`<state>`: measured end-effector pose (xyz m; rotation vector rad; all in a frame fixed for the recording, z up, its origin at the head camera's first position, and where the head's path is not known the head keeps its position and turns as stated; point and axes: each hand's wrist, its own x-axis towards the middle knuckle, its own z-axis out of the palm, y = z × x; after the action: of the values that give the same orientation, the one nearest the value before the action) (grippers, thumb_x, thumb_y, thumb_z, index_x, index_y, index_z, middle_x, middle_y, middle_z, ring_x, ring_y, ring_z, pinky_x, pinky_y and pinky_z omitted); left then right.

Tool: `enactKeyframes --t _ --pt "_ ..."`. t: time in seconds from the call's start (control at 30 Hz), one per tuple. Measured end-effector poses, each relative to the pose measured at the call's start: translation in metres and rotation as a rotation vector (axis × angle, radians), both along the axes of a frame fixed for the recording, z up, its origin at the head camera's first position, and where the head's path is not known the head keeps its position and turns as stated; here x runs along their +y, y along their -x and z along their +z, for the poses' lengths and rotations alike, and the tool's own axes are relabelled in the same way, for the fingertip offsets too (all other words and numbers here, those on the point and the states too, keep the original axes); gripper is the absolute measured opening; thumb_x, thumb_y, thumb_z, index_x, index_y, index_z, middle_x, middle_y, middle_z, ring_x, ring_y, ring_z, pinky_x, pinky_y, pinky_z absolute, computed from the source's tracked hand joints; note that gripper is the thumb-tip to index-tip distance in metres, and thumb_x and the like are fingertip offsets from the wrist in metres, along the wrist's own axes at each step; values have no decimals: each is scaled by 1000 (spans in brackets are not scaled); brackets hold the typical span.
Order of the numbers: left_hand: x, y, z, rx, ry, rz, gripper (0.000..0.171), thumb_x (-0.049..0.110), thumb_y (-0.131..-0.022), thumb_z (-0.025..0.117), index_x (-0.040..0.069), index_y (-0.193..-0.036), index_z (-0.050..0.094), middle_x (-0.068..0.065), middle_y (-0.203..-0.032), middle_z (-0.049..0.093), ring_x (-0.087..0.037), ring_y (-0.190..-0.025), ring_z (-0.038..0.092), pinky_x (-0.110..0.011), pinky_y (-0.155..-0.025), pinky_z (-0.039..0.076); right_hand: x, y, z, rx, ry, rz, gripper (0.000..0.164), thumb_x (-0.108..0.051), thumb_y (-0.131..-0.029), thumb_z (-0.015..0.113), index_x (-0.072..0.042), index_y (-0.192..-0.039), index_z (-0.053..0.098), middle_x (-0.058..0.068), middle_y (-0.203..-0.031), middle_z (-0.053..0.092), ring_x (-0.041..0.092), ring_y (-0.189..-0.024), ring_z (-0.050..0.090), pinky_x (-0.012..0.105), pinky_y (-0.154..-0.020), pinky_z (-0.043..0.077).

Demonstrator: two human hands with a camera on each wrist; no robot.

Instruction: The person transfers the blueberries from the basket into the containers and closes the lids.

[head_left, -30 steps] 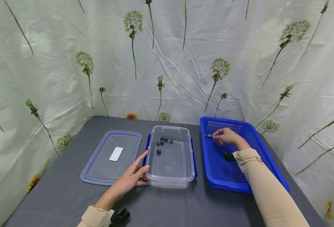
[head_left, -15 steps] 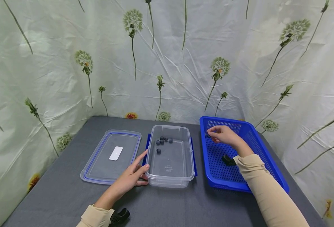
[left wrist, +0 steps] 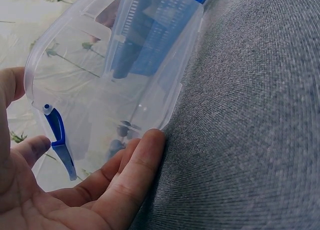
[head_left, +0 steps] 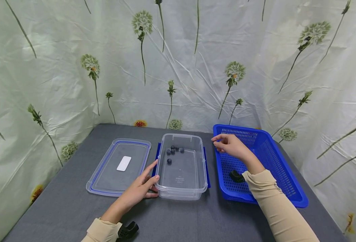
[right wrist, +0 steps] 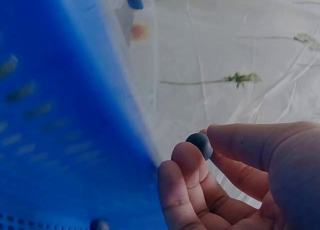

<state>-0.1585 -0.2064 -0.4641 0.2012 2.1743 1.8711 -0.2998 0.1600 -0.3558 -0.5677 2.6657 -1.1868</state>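
Note:
My right hand (head_left: 232,148) pinches a dark round blueberry (right wrist: 200,146) between thumb and fingertips, above the left rim of the blue basket (head_left: 286,171). In the right wrist view, another blueberry (right wrist: 99,224) shows low in the basket. With fairly straight fingers, my left hand (head_left: 137,193) rests against the left side of the clear plastic container (head_left: 181,190); its blue side latch (left wrist: 59,132) hangs between thumb and fingers in the left wrist view. Several blueberries (head_left: 169,161) lie inside the container, mostly toward its far end.
A clear lid (head_left: 105,178) with a blue seal and a white label (head_left: 124,163) lies flat left of the container. All stands on a grey cloth-covered table (head_left: 178,222). A flower-print curtain (head_left: 196,67) hangs behind.
My right hand has picked up a blueberry at the basket's far left and moved left with it to the basket's rim. My left hand and the container have stayed put.

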Motion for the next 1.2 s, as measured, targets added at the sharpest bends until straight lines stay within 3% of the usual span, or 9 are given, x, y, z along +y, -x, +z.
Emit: enactKeyframes --t 0.2,0.37,0.57,0.9,1.2 --pt "0 0 1 0 -3 0 71 36 -114 55 33 -173 16 -23 -123 59 -23 -97 69 -45 -90 66 -16 -6 4 13 22 27 31 -12 -109 61 5 -135 66 10 -87 69 15 -82 65 35 -82 62" --pt "0 0 0 -1 -3 1 71 36 -114 55 33 -173 16 -24 -126 58 -23 -98 69 -44 -90 66 -33 -12 6 4 16 51 33 -17 -110 61 1 -137 67 10 -89 69 21 -84 66 32 -74 55" --pt "0 0 -1 5 -5 0 71 37 -113 55 33 -173 17 -23 -124 59 -23 -97 69 -45 -90 66 -53 -16 1 -44 47 81 31 -17 -111 61 -3 -138 68 13 -93 71 35 -96 71 46 -94 64" --pt "-1 -1 0 6 1 0 71 38 -113 55 34 -173 17 -22 -125 58 -23 -97 68 -43 -90 66 -79 -20 0 -116 39 133 33 -19 -111 59 -4 -140 67 21 -111 74 40 -109 74 54 -102 61" --pt "1 -1 1 3 5 12 71 38 -113 56 33 -173 18 -22 -121 59 -23 -96 68 -44 -89 67 -101 -15 -7 -177 6 170 35 -18 -110 61 0 -140 66 20 -109 74 45 -116 71 48 -101 63"
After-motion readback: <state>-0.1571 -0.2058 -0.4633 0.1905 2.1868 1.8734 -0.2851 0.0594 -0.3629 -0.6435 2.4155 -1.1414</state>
